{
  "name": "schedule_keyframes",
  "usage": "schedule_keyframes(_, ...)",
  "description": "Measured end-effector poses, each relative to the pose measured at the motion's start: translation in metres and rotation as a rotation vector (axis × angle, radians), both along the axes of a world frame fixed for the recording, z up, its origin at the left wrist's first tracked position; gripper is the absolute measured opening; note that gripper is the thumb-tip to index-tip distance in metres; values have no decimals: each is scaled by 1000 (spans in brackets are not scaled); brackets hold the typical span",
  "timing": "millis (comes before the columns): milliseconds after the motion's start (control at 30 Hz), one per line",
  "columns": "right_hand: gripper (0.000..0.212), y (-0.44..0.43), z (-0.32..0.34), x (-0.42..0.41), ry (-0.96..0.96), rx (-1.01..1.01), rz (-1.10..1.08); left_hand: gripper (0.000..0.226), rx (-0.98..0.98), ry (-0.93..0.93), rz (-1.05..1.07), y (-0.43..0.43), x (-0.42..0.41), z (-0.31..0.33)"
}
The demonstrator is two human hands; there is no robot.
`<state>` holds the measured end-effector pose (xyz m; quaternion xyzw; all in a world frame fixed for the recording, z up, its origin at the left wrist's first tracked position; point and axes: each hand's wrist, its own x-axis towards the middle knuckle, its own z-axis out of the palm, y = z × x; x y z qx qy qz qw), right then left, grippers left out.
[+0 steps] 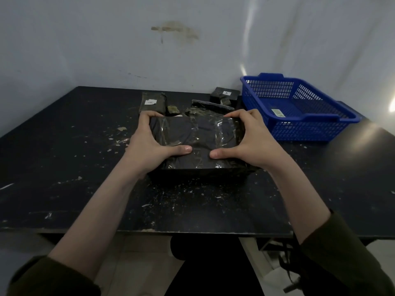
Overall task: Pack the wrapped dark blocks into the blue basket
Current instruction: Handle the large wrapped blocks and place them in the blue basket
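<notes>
Black wrapped block (196, 144), ends under hands (147, 144) (250, 142)

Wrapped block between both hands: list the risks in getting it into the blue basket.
The glossy film on the wrapped block looks slick; the left hand and right hand grip only its edges, so it might slip.
The block looks wide; it may catch the blue basket rim.

Bare workroom: scuffed black table (64, 167) against stained grey wall (85, 39).
</notes>
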<state>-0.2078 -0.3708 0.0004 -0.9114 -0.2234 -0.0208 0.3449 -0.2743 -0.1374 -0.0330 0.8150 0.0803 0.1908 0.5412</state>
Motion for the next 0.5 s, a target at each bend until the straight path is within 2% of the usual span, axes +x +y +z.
schedule_keyframes(200,95,0,-5,-8,-138,-5,-39,92,73,-102,-38,0,-9,1)
schedule_keyframes(367,69,-7,-24,-18,-362,126,-87,55,126,-206,-81,3,-11,-1)
schedule_keyframes(500,44,-9,-53,-25,-591,208,-66,43,357,-234,-137,3,-14,-6)
